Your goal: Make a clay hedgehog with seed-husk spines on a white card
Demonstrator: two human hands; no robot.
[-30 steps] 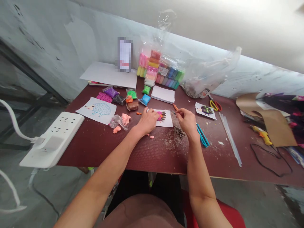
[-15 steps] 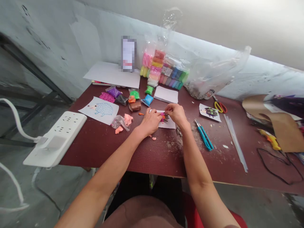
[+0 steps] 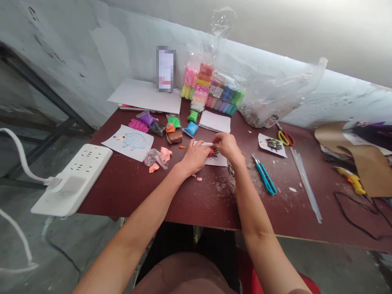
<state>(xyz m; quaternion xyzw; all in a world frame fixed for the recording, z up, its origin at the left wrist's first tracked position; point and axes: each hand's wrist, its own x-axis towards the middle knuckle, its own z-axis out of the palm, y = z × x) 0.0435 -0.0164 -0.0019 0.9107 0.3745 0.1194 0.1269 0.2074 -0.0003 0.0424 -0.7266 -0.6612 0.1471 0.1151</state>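
Observation:
My left hand (image 3: 195, 158) lies over the left part of a small white sheet of paper (image 3: 217, 161), its fingers stretched out and holding nothing that I can see. Partly covered by it is a pink and orange clay figure (image 3: 211, 152) with dark spikes sticking out to the right. Just above those spikes, my right hand (image 3: 227, 146) is closed in a pinch. What its fingertips hold is too small to make out. Below its wrist lies a little heap of dark, thin pieces (image 3: 231, 170). Pale pink clay crumbs (image 3: 199, 179) sit below my left hand.
Clay packets (image 3: 174, 136), a hedgehog drawing (image 3: 134, 141) and a power strip (image 3: 73, 179) are on the left. To the right are a teal cutter (image 3: 266, 178), scissors (image 3: 285, 138), a spiky hedgehog card (image 3: 272, 145), clear sticks (image 3: 306, 185) and a yellow glue gun (image 3: 352, 180).
My right hand has shifted very slightly, staying in a pinch at the figure's upper edge. My left hand keeps its place on the paper. The whole view has moved slightly.

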